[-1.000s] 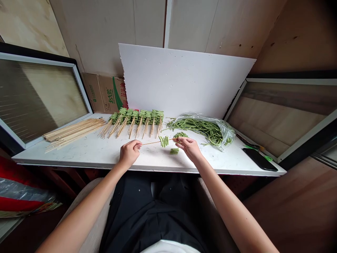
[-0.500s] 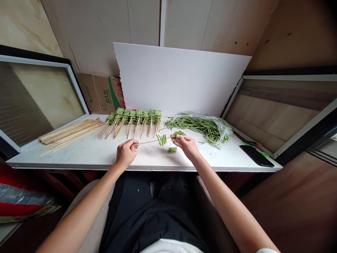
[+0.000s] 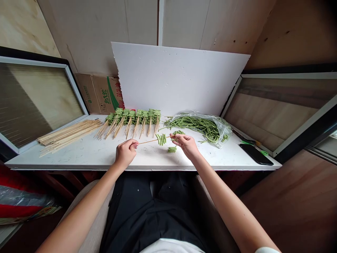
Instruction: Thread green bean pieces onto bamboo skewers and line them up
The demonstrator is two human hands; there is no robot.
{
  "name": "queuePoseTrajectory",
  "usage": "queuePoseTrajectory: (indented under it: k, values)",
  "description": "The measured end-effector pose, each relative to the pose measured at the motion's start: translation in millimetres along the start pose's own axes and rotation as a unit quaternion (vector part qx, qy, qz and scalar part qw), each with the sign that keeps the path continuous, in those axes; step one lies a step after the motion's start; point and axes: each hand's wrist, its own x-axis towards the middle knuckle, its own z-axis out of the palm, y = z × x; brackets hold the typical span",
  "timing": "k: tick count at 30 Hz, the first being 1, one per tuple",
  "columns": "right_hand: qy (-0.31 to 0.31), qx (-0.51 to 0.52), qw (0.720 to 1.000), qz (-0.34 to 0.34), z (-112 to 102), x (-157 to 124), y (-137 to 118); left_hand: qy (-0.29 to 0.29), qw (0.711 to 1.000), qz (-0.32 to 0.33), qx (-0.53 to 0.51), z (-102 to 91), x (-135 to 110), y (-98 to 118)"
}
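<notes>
My left hand [image 3: 126, 151] is closed round the near end of a thin bamboo skewer [image 3: 147, 142], held level above the table. Several short green bean pieces [image 3: 161, 139] are threaded side by side along its middle. At the other end, the fingertips of my right hand [image 3: 186, 144] pinch the skewer near its tip; whether a bean piece is also between them I cannot make out. Below the right hand lies a small bunch of cut bean pieces [image 3: 172, 149]. Another small pile of cut pieces [image 3: 179, 132] sits just behind that hand, partly covered by it.
Stacked bean skewers [image 3: 137, 117] line the back of the white table [image 3: 86, 158]. Bare bamboo skewers [image 3: 70, 133] lie at left. A plastic bag of long beans [image 3: 202, 126] is at right, near a black phone [image 3: 256, 154]. Behind stand a white board [image 3: 179, 77] and a cardboard box [image 3: 98, 93].
Both hands keep their hold on the skewer, with hardly any movement. The whole view has shifted very slightly.
</notes>
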Motion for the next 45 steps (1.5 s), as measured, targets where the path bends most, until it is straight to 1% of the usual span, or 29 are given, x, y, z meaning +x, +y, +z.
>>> queuePoseTrajectory:
  k: [7, 14, 24, 30, 35, 40, 45]
  values:
    - [0.001, -0.006, 1.0, 0.0, -1.0, -0.3, 2.4, 0.0, 1.0, 0.002, 0.008, 0.9, -0.6, -1.8]
    - [-0.006, -0.003, 1.0, 0.003, -1.7, -1.8, 5.8, 0.018, 1.0, 0.016, 0.013, 2.1, -1.3, -5.5]
    - [-0.013, -0.013, 1.0, -0.005, -3.8, -1.4, -2.4, 0.006, 0.999, 0.034, -0.001, 4.3, -3.0, -4.8]
    - [-0.019, -0.019, 1.0, -0.009, -3.8, -1.9, 0.2, 0.002, 0.999, 0.04, -0.013, 3.2, -2.6, -8.2]
    - [-0.018, -0.019, 1.0, -0.009, -2.8, -2.0, 0.8, 0.002, 0.999, 0.046, -0.017, 2.2, -1.1, -5.3]
    - [-0.017, -0.01, 1.0, -0.003, 0.3, -2.8, 2.6, 0.019, 0.998, 0.054, 0.0, 0.0, 0.3, -3.7]
    - [-0.013, 0.009, 1.0, 0.01, 3.2, -3.5, 6.4, 0.043, 0.996, 0.075, 0.018, -1.0, -0.6, -4.9]
